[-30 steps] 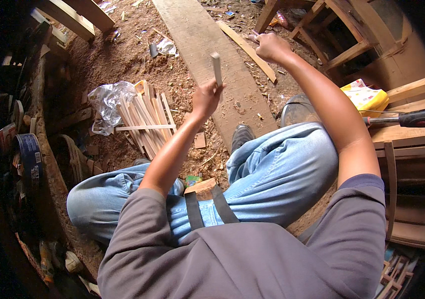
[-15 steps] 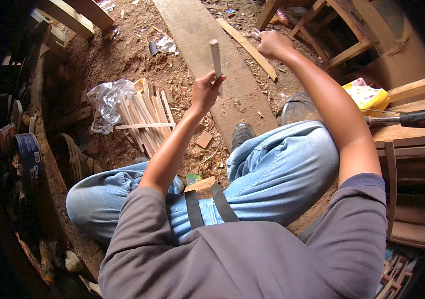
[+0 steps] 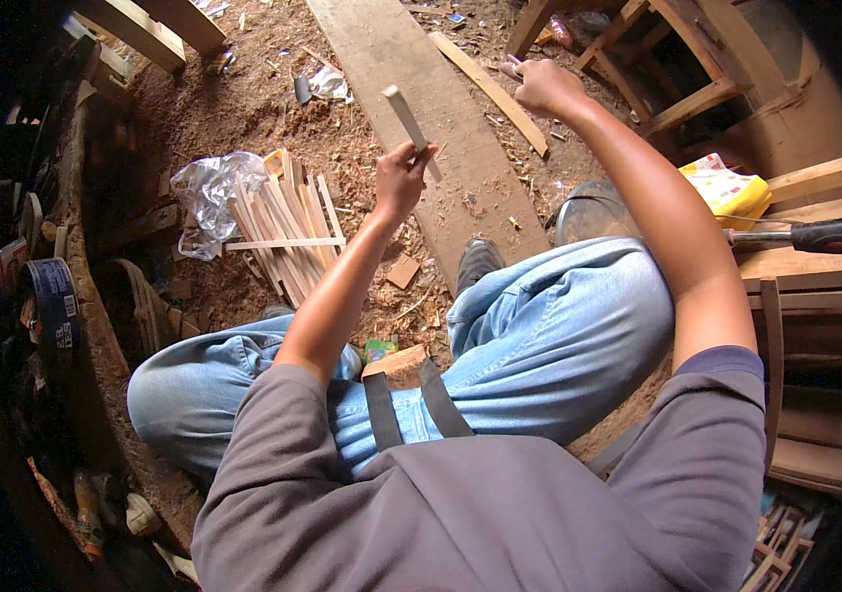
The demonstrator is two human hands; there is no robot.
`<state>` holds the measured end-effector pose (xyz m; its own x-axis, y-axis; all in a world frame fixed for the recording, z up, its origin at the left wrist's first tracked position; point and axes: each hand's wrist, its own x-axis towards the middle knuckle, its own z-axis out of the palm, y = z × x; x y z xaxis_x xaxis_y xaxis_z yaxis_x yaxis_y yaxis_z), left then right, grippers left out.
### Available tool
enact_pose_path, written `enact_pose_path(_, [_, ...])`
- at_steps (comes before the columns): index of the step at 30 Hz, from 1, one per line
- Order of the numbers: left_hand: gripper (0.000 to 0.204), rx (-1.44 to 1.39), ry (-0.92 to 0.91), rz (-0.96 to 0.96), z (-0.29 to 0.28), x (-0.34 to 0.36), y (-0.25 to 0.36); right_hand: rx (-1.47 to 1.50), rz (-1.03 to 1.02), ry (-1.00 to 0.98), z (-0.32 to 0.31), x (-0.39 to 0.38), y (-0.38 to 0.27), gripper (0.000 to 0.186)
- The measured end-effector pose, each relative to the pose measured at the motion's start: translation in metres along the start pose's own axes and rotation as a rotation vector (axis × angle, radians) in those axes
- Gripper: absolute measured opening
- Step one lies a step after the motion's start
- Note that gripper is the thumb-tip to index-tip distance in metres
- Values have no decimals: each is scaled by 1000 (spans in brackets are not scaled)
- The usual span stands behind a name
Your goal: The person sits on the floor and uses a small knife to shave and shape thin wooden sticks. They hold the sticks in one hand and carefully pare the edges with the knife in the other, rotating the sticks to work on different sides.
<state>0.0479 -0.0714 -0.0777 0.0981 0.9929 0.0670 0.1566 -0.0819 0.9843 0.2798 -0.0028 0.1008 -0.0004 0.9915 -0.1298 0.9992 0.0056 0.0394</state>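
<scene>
I see the left hand (image 3: pixel 401 184) pinching a slim wooden strip (image 3: pixel 404 115) over the plank (image 3: pixel 357 44); a slack pinch could drop it. I cannot tell the grip of the farther right hand (image 3: pixel 548 92).

The wide fisheye view looks down and forward from the head, close above the grey shirt (image 3: pixel 480 503)

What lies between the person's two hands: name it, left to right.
In the head view, between the left hand and right hand appear the wide board, littered ground, and the thin wooden slat.
</scene>
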Motion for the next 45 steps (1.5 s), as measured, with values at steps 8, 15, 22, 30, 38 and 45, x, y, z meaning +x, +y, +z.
enact_pose_path(8, [21,498,-123,17,6,-31,-43,-22,-32,-2,2,-6,-10,40])
enact_pose_path(15, [22,277,5,115,8,-8,-11,-12,19,-11,4,2,4,39])
enact_pose_path(22, [19,654,-283,-27,15,-26,-27,-16,-29,-7,3,-1,-7,40])
enact_pose_path(30, [29,417,-114,64,16,-24,-8,-14,48,-62,8,6,6,41])
enact_pose_path(38, [20,954,-459,51,9,-32,-65,-30,0,-67,-1,-1,-7,44])
enact_pose_path(45, [27,906,-566,6,-6,-66,-101,23,-5,-42,-11,-7,-6,44])
